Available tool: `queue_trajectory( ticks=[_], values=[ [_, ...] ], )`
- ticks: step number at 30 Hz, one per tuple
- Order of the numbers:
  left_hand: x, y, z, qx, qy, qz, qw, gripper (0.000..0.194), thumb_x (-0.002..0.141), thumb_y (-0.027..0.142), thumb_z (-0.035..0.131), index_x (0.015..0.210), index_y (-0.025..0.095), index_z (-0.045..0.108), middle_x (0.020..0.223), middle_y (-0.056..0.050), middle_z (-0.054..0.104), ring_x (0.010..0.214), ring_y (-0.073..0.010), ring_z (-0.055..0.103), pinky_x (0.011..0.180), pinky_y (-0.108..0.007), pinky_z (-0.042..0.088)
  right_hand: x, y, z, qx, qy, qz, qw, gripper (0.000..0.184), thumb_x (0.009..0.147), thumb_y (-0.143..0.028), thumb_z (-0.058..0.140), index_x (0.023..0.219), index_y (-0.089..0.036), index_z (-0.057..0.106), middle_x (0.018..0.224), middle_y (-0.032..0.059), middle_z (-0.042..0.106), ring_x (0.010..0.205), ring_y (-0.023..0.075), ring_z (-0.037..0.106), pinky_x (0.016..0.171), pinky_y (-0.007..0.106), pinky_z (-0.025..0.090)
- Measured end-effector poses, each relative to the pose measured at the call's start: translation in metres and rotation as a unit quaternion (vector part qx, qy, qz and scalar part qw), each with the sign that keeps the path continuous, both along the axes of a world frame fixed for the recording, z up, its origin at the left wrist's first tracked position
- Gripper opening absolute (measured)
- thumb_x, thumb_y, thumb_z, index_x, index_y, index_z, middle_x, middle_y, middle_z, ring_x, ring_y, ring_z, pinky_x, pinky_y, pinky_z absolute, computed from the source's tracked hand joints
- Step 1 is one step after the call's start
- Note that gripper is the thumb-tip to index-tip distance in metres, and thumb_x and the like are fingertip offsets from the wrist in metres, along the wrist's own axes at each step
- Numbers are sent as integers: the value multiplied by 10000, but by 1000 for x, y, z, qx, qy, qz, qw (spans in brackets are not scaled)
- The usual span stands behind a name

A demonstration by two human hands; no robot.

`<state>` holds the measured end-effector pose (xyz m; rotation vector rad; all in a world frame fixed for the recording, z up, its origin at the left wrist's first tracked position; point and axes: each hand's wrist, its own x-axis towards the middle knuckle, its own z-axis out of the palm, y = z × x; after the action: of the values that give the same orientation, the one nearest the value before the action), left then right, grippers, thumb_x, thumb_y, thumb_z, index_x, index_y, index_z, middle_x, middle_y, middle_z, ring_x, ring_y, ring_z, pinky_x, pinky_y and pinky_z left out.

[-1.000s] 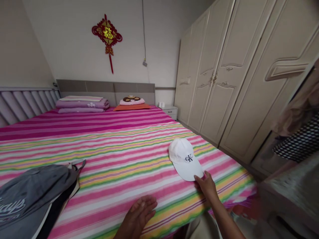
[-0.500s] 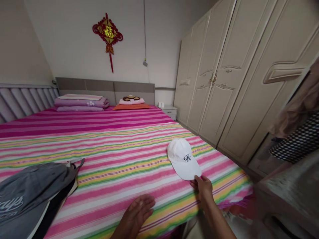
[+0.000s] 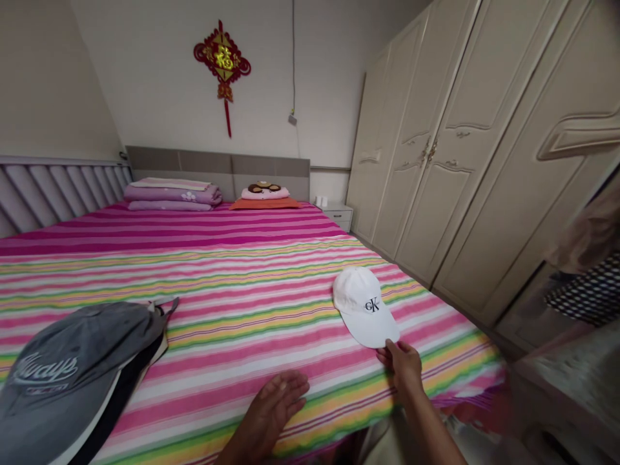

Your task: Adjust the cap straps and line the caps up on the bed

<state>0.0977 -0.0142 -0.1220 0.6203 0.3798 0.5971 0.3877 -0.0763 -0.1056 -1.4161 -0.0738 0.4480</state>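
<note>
A white baseball cap [image 3: 359, 294] with dark lettering on its front lies on the striped bedsheet [image 3: 232, 361], its brim toward me and to the right. My right hand [image 3: 403, 363] pinches the brim's edge between thumb and fingers. Left of it, my left hand [image 3: 279, 400] hovers over the sheet with fingers stretched out and holds nothing. At the lower left a grey baseball cap [image 3: 82, 361] with white script lies on top of other caps; a black brim and a pale edge show beneath it.
Folded purple bedding [image 3: 172, 194] and a small pink pillow [image 3: 265, 192] lie by the headboard [image 3: 271, 169]. A white nightstand [image 3: 338, 216] stands beyond the bed's right corner. Cream wardrobes [image 3: 450, 168] line the right side, with hanging clothes [image 3: 588, 294] nearer me.
The view has turned slightly left, so everything sits further right and more of the grey cap shows. My right hand keeps hold of the white cap's brim; the left stays open.
</note>
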Motion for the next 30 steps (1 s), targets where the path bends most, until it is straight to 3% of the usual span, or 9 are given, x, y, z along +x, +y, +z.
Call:
queue_trajectory(
  ticks=[5, 9, 12, 15, 19, 22, 24, 27, 30],
  values=[
    [-1, -1, 2, 0, -7, 7, 1000, 213, 743, 276, 592, 918, 170, 650, 1062, -107, 633, 1080, -258, 516, 963, -406, 306, -29, -14, -6, -39, -119, 19, 992, 291, 645, -361, 570, 791, -208, 370, 447, -97, 476, 405, 113, 501, 408, 224, 419],
    [1, -3, 4, 5, -7, 14, 1000, 199, 739, 263, 596, 908, 168, 639, 1046, -106, 634, 1051, -249, 533, 938, -396, 323, -76, -19, -9, -92, -244, 110, 959, 206, 681, -392, 536, 739, -213, 453, 482, -55, 515, 455, 140, 502, 457, 248, 399],
    [1, -8, 7, 8, 25, 34, 999, 181, 723, 265, 612, 868, 157, 621, 974, -106, 648, 957, -230, 578, 870, -376, 368, -114, -15, -10, -113, -332, 216, 911, 219, 707, -437, 516, 738, -220, 524, 603, 0, 608, 555, 179, 561, 536, 271, 404],
    [-7, -12, 11, 15, 113, 58, 992, 206, 687, 271, 642, 844, 149, 589, 857, -91, 652, 787, -193, 611, 747, -340, 408, -139, -9, -15, -129, -397, 296, 859, 233, 716, -452, 524, 663, -227, 547, 575, 11, 600, 532, 186, 550, 527, 270, 353],
    [-37, -13, 20, 41, 202, 90, 974, 283, 663, 306, 655, 868, 134, 562, 814, -84, 638, 701, -173, 609, 668, -308, 407, -147, -7, -27, -172, -536, 294, 773, 284, 786, -431, 452, 643, -208, 553, 589, 45, 600, 570, 197, 555, 530, 266, 314],
    [-72, -9, 27, 31, 215, 151, 964, 306, 638, 308, 672, 859, 131, 556, 808, -85, 641, 678, -174, 614, 637, -293, 406, -146, -8, -34, -205, -668, 240, 674, 347, 855, -401, 351, 692, -188, 572, 622, 54, 622, 580, 188, 570, 530, 265, 320],
    [-96, -7, 31, 3, 211, 212, 954, 283, 637, 279, 674, 846, 130, 556, 778, -80, 647, 644, -168, 615, 615, -282, 410, -146, -10, -36, -210, -707, 218, 639, 371, 869, -390, 329, 690, -183, 579, 614, 49, 623, 578, 184, 574, 525, 264, 322],
    [-130, -6, 37, -54, 177, 339, 922, 224, 662, 204, 653, 844, 108, 566, 712, -83, 651, 603, -167, 617, 599, -278, 429, -147, -12, -36, -218, -730, 208, 614, 391, 873, -383, 317, 688, -184, 597, 609, 44, 624, 575, 177, 574, 516, 260, 324],
    [-159, -9, 39, -91, 143, 453, 875, 144, 703, 152, 605, 834, 105, 565, 667, -68, 641, 579, -153, 616, 586, -271, 450, -147, -12, -34, -241, -722, 219, 610, 392, 860, -375, 311, 706, -185, 617, 645, 56, 637, 574, 175, 568, 500, 261, 323]
  ],
)
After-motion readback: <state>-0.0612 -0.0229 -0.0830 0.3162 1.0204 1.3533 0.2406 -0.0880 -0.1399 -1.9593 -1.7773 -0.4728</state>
